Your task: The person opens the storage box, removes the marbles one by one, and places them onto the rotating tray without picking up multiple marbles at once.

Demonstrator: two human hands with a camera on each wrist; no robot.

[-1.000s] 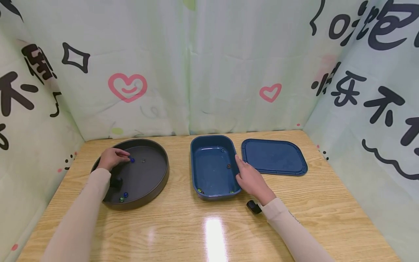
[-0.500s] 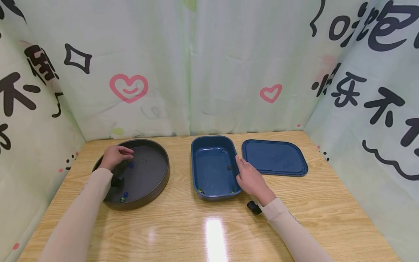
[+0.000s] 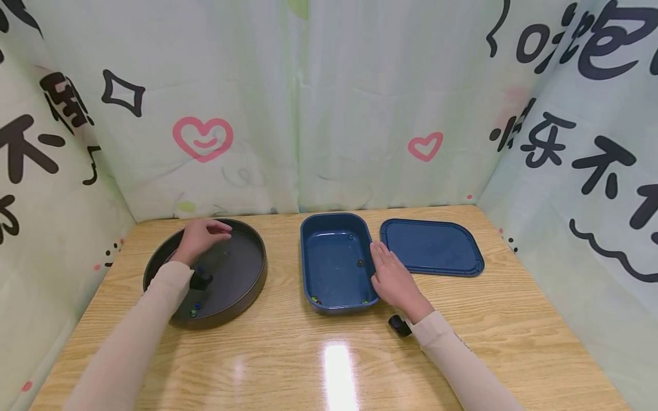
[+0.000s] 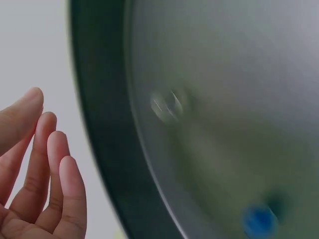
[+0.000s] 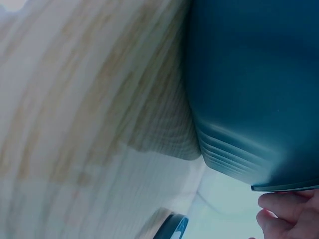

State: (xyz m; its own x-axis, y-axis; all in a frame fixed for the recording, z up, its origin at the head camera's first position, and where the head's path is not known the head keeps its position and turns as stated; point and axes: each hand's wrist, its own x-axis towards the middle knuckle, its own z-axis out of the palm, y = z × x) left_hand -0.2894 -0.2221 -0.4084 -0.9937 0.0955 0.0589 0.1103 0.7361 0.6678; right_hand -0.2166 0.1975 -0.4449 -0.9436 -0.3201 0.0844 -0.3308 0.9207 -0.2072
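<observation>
A round dark pan (image 3: 257, 274) stands at the left. My left hand (image 3: 203, 235) is over its far part, fingers loosely bent. In the left wrist view the thumb is close to the fingertips (image 4: 47, 119), with no marble showing between them. A clear marble (image 4: 169, 105) and a blue marble (image 4: 259, 221) lie on the pan's floor, blurred. Another blue marble (image 3: 197, 306) and a green one (image 3: 193, 313) lie near its front. My right hand (image 3: 393, 279), fingers straight, rests against the right side of the blue rectangular box (image 3: 331, 274), which holds several marbles.
A flat blue lid (image 3: 432, 246) lies on the wooden table (image 3: 277, 365) to the right of the box. A small black device (image 3: 398, 325) sits under the right wrist. Printed curtains (image 3: 329, 114) enclose the table behind and at both sides.
My left hand has moved from the blue marble at the pan's left toward its far right, by the clear marble. The blue marble stays in the pan. My right hand keeps its place.
</observation>
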